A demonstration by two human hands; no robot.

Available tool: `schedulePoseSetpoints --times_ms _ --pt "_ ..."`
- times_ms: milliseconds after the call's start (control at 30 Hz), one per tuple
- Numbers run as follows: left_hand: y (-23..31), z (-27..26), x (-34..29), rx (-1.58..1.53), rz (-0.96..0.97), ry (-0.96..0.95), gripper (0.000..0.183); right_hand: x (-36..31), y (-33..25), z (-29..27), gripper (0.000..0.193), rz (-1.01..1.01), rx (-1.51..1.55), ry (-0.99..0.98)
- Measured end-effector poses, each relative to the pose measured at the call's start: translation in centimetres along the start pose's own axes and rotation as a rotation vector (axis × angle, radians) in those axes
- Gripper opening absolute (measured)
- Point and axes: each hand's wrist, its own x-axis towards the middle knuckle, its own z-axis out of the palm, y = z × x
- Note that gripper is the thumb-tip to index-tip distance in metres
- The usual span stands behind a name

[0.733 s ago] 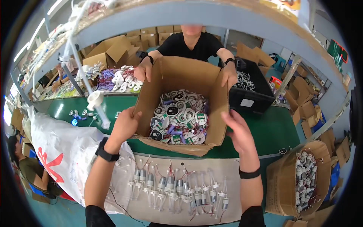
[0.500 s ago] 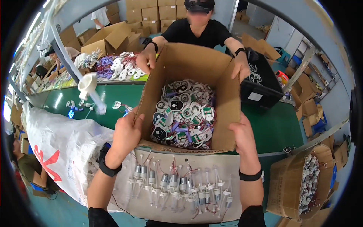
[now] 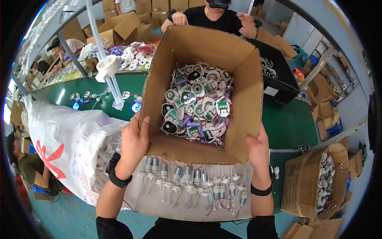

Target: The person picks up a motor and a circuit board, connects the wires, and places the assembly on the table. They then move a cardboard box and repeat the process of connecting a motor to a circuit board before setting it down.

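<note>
Between both my hands is an open cardboard box (image 3: 211, 40), tilted so that its inside faces me. Round white parts with green circuit boards (image 3: 199, 103), purple cells and red wires lie heaped in it. My left hand (image 3: 136, 137) grips the box's near left side, thumb on the rim. On the near right side, my right hand (image 3: 258, 149) clasps the wall the same way. Across the table, a co-worker's hand (image 3: 180, 18) touches or nearly touches the far rim; their other hand (image 3: 247, 26) is raised, apart from the box.
Below the box, several small motors with clear tubes (image 3: 191, 179) lie on a grey mat (image 3: 159, 209). A white plastic sack (image 3: 67, 139) slumps at left. At right stand a filled cardboard box (image 3: 298, 187) and a black crate (image 3: 280, 85). A white holder (image 3: 107, 67) hangs above the green table (image 3: 286, 127).
The box has come closer to me and tips more toward me. The co-worker's hands have let go of its sides, one now lifted away. My hands keep their grip.
</note>
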Motion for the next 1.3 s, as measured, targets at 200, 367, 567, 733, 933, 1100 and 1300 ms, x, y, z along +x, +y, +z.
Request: schedulePoseSetpoints --times_ms 200,367,567,733,933,1100,1300 --pt "-2.6 -1.9 1.3 -0.281 0.104 -0.080 0.038 -1.4 1.0 -0.7 0.051 -0.002 -0.024 -0.023" --pt "-0.8 -1.3 4.2 -0.146 -0.035 -0.166 0.041 -2.3 1.3 -0.4 0.054 -0.108 -0.156 -0.020" --pt "-1.1 -1.9 6.6 -0.060 0.083 -0.160 0.037 2.4 1.2 -1.0 0.051 -0.152 -0.165 0.015" --pt "3.3 -7.9 7.9 -0.044 -0.025 -0.114 0.035 5.0 -6.8 -1.9 0.054 -0.004 -0.059 -0.173" --pt "4.6 -15.4 3.1 -0.316 -0.205 -0.214 0.027 4.7 -14.7 0.1 0.052 0.058 -0.159 -0.450" --pt "4.5 -20.2 -3.6 -0.250 -0.246 -0.254 0.028 0.1 -18.2 2.4 0.057 0.064 -0.128 -0.555" --pt "5.7 -25.4 -11.3 -0.165 -0.331 -0.244 0.029 -4.9 -21.1 3.8 0.054 0.085 -0.062 -0.595"
